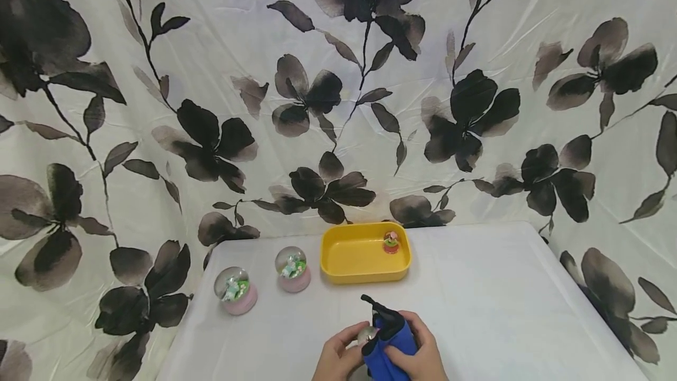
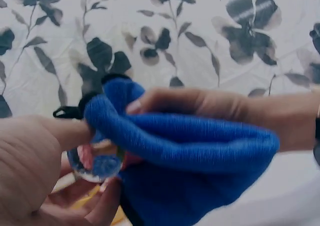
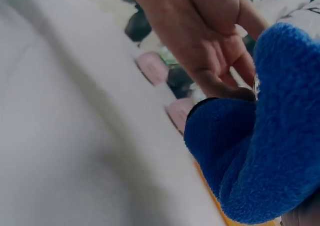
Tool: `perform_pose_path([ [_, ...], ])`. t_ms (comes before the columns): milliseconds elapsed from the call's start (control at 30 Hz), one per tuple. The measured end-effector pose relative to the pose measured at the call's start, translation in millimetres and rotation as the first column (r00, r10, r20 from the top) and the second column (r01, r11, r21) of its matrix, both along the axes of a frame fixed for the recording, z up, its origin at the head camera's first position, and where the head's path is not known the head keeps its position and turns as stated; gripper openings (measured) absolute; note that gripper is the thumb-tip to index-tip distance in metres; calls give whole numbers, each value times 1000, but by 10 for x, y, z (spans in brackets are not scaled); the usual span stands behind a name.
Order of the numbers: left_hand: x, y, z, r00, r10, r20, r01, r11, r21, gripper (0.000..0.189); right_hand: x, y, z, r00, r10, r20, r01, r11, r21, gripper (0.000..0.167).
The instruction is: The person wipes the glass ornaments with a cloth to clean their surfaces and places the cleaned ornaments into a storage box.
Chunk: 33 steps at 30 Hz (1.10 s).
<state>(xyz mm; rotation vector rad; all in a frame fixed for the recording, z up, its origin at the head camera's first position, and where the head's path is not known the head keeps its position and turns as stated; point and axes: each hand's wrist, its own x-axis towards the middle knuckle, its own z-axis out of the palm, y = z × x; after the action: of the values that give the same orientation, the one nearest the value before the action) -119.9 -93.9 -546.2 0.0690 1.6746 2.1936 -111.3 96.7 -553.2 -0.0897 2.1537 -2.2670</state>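
My left hand point(image 1: 341, 350) holds a snow globe point(image 2: 100, 161) by its clear dome, thumb on one side and fingers on the other. Pink and green bits show through the glass; its base is covered by a blue cloth point(image 1: 394, 346). The cloth has a black border and a black loop, and looks plush in the right wrist view. With thumb and fingers, my right hand point(image 1: 425, 350) grips the folded cloth from the right. In the left wrist view the cloth point(image 2: 185, 161) lies against the globe's side.
Beyond the hands sits a yellow tray point(image 1: 349, 258) with a small red-based ornament point(image 1: 391, 244) at its right end. Two pink-based snow globes stand to the left, one nearer point(image 1: 240, 304) and one farther point(image 1: 294, 278). A flowered curtain point(image 1: 338, 104) hangs behind the white table point(image 1: 492, 298).
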Motion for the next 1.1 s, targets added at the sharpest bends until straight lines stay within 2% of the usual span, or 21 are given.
perform_pose_path([
  [100, 9, -13, -34, 990, -90, -109, 84, 995, -59, 47, 37, 13, 7, 1000, 21, 8, -21, 1000, -4, 55],
  [233, -28, -73, -84, 947, -186, -263, 138, 972, -189, 43, 36, -11, 19, 1000, 20, 10, -19, 1000, -10, 55],
  [400, 1, -135, -179, 882, -251, -400, 110, 933, -342, 43, 76, -16, 7, 999, 3, 34, -3, 1000, -8, 54],
  [467, 16, -143, -197, 859, -251, -446, 89, 932, -352, 40, 77, -12, 16, 999, 28, 22, -28, 1000, -3, 52],
  [500, 21, -142, -201, 853, -243, -462, 80, 935, -345, 38, 73, -8, 23, 999, 45, 10, -45, 999, -3, 52],
  [567, 23, -131, -196, 855, -222, -470, 80, 950, -303, 35, 61, 1, 38, 997, 73, -29, -74, 997, -2, 50],
  [700, 17, -87, -180, 876, -199, -440, 129, 974, -184, 32, 63, 32, 57, 989, 128, -73, -129, 992, 2, 51],
  [767, 12, -67, -183, 875, -199, -442, 153, 979, -138, 30, 72, 48, 57, 982, 166, -93, -166, 986, 2, 54],
  [833, 4, -47, -182, 864, -196, -463, 145, 979, -143, 25, 70, 60, 54, 968, 203, -149, -202, 979, 25, 56],
  [900, -5, -33, -181, 864, -192, -466, 125, 977, -171, 22, 54, 72, 46, 948, 229, -221, -219, 973, 69, 57],
  [1000, -24, -15, -166, 890, -186, -416, 96, 969, -227, 25, 22, 91, 30, 919, 248, -308, -215, 967, 139, 58],
  [1100, -31, -16, -146, 932, -166, -323, 105, 974, -198, 26, 15, 101, -6, 921, 245, -303, -211, 968, 139, 59],
])
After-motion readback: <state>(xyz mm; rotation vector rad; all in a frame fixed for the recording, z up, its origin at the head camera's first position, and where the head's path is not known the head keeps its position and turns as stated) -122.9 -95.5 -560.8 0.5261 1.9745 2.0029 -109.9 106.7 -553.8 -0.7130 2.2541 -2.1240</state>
